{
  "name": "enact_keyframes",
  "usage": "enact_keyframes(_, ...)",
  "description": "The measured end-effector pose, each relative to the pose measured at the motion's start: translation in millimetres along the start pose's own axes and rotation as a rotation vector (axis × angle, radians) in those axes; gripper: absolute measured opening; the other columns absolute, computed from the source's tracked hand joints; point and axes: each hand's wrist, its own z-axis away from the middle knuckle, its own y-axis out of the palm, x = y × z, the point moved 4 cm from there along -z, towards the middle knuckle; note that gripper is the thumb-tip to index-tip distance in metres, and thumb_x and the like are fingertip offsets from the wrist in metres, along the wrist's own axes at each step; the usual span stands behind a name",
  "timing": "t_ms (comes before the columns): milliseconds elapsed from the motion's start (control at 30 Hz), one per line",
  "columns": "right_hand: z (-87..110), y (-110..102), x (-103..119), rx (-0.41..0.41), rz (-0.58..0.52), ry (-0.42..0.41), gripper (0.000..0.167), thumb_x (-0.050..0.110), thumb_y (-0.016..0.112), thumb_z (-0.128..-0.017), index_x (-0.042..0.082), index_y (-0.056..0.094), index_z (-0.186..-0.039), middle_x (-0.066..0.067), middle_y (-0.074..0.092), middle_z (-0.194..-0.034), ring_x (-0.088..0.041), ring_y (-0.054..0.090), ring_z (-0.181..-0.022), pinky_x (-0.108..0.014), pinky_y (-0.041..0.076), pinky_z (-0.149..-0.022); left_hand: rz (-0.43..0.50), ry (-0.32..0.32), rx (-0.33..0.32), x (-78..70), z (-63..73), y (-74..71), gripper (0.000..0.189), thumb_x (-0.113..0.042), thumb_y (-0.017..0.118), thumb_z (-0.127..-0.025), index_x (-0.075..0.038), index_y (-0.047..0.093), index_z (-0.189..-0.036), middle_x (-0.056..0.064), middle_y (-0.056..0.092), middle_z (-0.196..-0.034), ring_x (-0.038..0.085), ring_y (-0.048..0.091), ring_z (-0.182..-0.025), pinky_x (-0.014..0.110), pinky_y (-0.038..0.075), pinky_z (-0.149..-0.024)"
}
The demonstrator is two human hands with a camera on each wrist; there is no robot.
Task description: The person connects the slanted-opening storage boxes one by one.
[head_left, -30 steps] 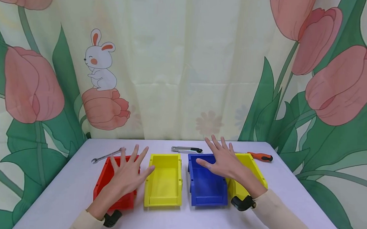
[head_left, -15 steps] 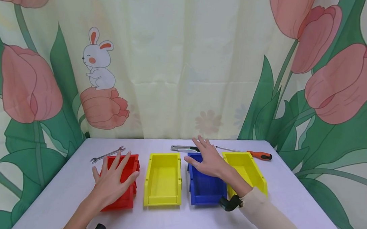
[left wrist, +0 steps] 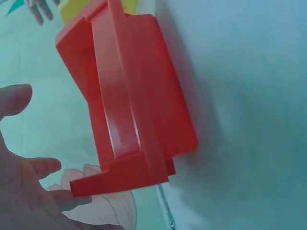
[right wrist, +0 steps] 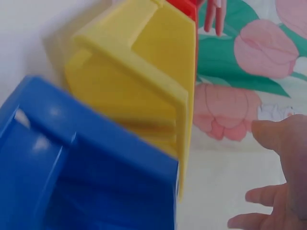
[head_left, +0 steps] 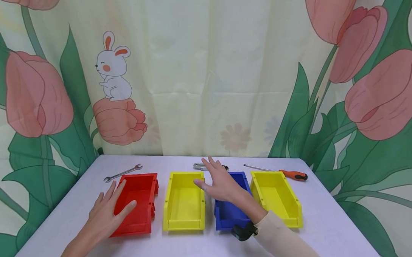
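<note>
Bins (head_left: 184, 199) on tbl (head_left: 174, 250), prob. cutter (head_left: 199, 166) behind

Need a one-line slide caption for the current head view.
Left hand near the red bin, right hand near the blue bin, two yellow bins alongside; wrench, utility knife and screwdriver behind.

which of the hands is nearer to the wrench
Left. The left hand is on the near side of the wrench, by the red bin; the right hand is well to its right, by the blue bin.

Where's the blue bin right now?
In the head view, the blue bin sits right of centre on the table, between the left yellow bin and the right yellow bin, partly hidden by the right hand.
</note>
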Motion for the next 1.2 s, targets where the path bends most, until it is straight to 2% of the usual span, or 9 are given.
enact_keyframes(167, -2.0, 7.6, 7.6, 0.020, -0.025, 0.020, 0.083, 0.053, 0.063, -0.102, 0.023, 0.027, -0.170, -0.009, 0.019, -0.179, -0.037, 0.017, -0.167, -0.067, 0.024, -0.131, 0.089, -0.016, 0.033, 9.1, 1.8, 2.7, 0.112, -0.063, 0.066, -0.095, -0.012, 0.003, -0.171, 0.036, 0.000, -0.172, 0.071, 0.015, -0.149, 0.078, 0.049, -0.103)
enact_keyframes(300, -4.5, 14.4, 10.8, 0.015, -0.045, 0.005, 0.081, 0.051, 0.064, -0.102, 0.020, 0.029, -0.169, -0.010, 0.023, -0.178, -0.037, 0.025, -0.165, -0.066, 0.028, -0.129, 0.169, -0.023, 0.051, 11.8, 2.6, 6.1, 0.116, -0.062, 0.070, -0.093, -0.016, -0.002, -0.171, 0.035, -0.006, -0.173, 0.065, 0.017, -0.150, 0.069, 0.057, -0.099)
enact_keyframes(400, -6.3, 20.1, 13.6, 0.006, -0.072, -0.008, 0.080, 0.048, 0.064, -0.103, 0.017, 0.030, -0.168, -0.012, 0.029, -0.176, -0.036, 0.031, -0.163, -0.065, 0.031, -0.129, 0.203, -0.037, 0.055, 13.1, 2.6, 9.4, 0.122, -0.063, 0.074, -0.089, -0.016, -0.003, -0.171, 0.034, -0.007, -0.173, 0.062, 0.019, -0.151, 0.066, 0.058, -0.100)
enact_keyframes(567, -7.8, 29.2, 18.3, -0.010, -0.137, 0.009, 0.080, 0.044, 0.063, -0.104, 0.010, 0.029, -0.168, -0.013, 0.037, -0.172, -0.037, 0.038, -0.159, -0.062, 0.034, -0.128, 0.222, -0.041, 0.049, 16.5, 4.2, 15.5, 0.130, -0.058, 0.082, -0.083, -0.013, -0.001, -0.171, 0.035, 0.000, -0.172, 0.059, 0.024, -0.148, 0.061, 0.062, -0.097)
enact_keyframes(767, -9.0, 37.9, 20.6, 0.001, -0.153, 0.072, 0.086, 0.039, 0.069, -0.102, 0.011, 0.024, -0.169, -0.016, 0.033, -0.173, -0.039, 0.040, -0.157, -0.064, 0.036, -0.126, 0.233, -0.045, 0.041, 19.4, 5.6, 19.6, 0.132, -0.052, 0.088, -0.079, -0.010, 0.002, -0.170, 0.035, 0.006, -0.169, 0.057, 0.029, -0.145, 0.057, 0.064, -0.094)
enact_keyframes(933, -8.2, 42.2, 20.7, 0.015, -0.139, 0.176, 0.093, 0.040, 0.072, -0.099, 0.007, 0.020, -0.169, -0.028, 0.027, -0.172, -0.048, 0.041, -0.154, -0.069, 0.039, -0.121, 0.264, -0.050, 0.039, 19.6, 7.1, 20.4, 0.133, -0.050, 0.090, -0.078, -0.010, 0.003, -0.170, 0.034, 0.009, -0.169, 0.056, 0.030, -0.145, 0.057, 0.064, -0.094)
enact_keyframes(1067, -6.4, 44.0, 21.6, 0.031, -0.134, 0.238, 0.095, 0.039, 0.073, -0.099, 0.004, 0.018, -0.168, -0.035, 0.033, -0.166, -0.049, 0.052, -0.143, -0.067, 0.047, -0.115, 0.312, -0.033, 0.032, 18.9, 9.7, 20.2, 0.135, -0.046, 0.093, -0.074, -0.009, 0.004, -0.170, 0.030, 0.020, -0.167, 0.053, 0.036, -0.143, 0.053, 0.066, -0.092)
enact_keyframes(1200, -5.3, 44.2, 23.3, 0.054, -0.124, 0.246, 0.095, 0.035, 0.071, -0.100, -0.001, 0.014, -0.168, -0.035, 0.044, -0.158, -0.041, 0.063, -0.124, -0.057, 0.058, -0.105, 0.358, 0.005, 0.029, 19.1, 11.5, 19.8, 0.138, -0.042, 0.095, -0.072, -0.010, 0.003, -0.170, 0.025, 0.027, -0.164, 0.049, 0.039, -0.143, 0.050, 0.066, -0.092)
